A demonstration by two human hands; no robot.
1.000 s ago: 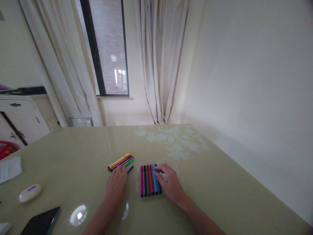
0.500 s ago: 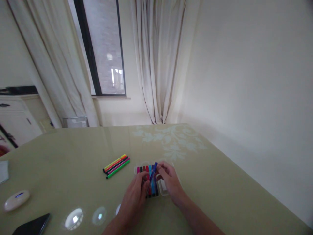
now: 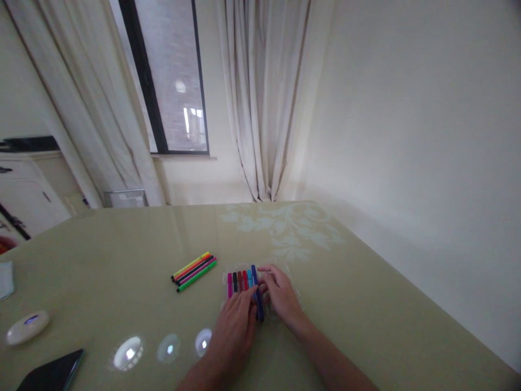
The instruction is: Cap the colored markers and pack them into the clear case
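Observation:
Several felt-tip pens lie side by side in a clear plastic case, pink, black, brown, red and light blue from left to right. A dark blue felt-tip pen lies at the right end of this row, slightly tilted. My left hand rests flat across the lower part of the pens, fingers stretched out, its fingertips touching the dark blue pen. My right hand is just right of that pen, over the case, with its fingers loosely curved and apart. Parts of the pens and case are hidden under both hands.
To the left, several loose felt-tip pens in yellow, orange, black, purple and green lie together on the table. A white oval device and a dark phone-like object are at the near left. A wall borders the table's right side.
The dark blue pen, held up slanted between both hands before, now lies down along the row. My left hand has flattened over the pens, and my right fingers have come off the pen.

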